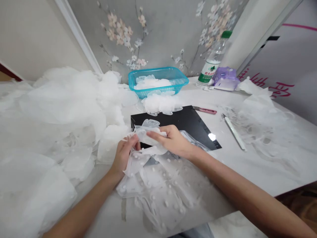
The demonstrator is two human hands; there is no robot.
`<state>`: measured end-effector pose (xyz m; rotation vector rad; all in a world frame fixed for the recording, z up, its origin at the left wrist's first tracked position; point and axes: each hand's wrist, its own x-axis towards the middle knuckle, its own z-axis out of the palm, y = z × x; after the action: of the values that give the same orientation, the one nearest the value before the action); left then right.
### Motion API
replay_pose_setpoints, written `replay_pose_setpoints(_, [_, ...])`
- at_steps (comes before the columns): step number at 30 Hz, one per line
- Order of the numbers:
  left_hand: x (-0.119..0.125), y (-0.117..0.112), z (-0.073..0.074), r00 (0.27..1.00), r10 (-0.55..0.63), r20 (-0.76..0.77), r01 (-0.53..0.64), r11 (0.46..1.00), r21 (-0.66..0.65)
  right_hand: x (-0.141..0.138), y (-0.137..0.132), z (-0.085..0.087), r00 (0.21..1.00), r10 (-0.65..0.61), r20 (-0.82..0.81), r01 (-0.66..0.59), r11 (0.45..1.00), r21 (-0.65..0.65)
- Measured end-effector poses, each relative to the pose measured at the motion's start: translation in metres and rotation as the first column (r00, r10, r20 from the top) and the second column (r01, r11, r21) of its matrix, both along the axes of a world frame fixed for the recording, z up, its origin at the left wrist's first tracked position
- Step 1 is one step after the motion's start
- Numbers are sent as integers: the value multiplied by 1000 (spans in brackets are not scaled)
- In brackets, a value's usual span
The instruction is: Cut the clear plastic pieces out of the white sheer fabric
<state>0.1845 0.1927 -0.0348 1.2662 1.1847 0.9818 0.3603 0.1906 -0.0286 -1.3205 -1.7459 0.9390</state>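
Note:
Both hands meet over a black board [173, 120] on the white table. My left hand [125, 152] is closed, its thumb and fingers pinching the left edge of a translucent white sheet [146, 134]. On the sheet's right side, my right hand [173, 140] grips with the index finger stretched across it and the thumb hidden. Below the hands lies a pile of translucent sheets dotted with small white knobs [163, 185], spreading toward the table's front edge. A small clear cut piece [151, 123] rests on the board just beyond the fingers.
A blue basket [158, 89] holds white pieces, with more heaped in front. Large piles of white sheets [61, 99] fill the left. At right lie a pink cutter [205, 110], a pale-handled knife [234, 134] and tangled offcuts [264, 132]. A water bottle [210, 67] and purple pack [226, 78] stand behind.

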Motion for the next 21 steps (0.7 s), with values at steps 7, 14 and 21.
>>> replay_pose_setpoints(7, [3, 3, -4, 990, 134, -35, -134, 991, -13, 8, 6, 2, 966, 50, 253, -125, 950, 286])
replay_pose_setpoints(14, [5, -1, 1, 962, 247, -115, -256, 964, -74, 7, 11, -6, 967, -180, -179, 217, 953, 212])
replay_pose_setpoints(21, [4, -4, 4, 951, 289, -112, -298, 951, -81, 9, 15, -5, 587, -551, -593, 465, 829, -310])
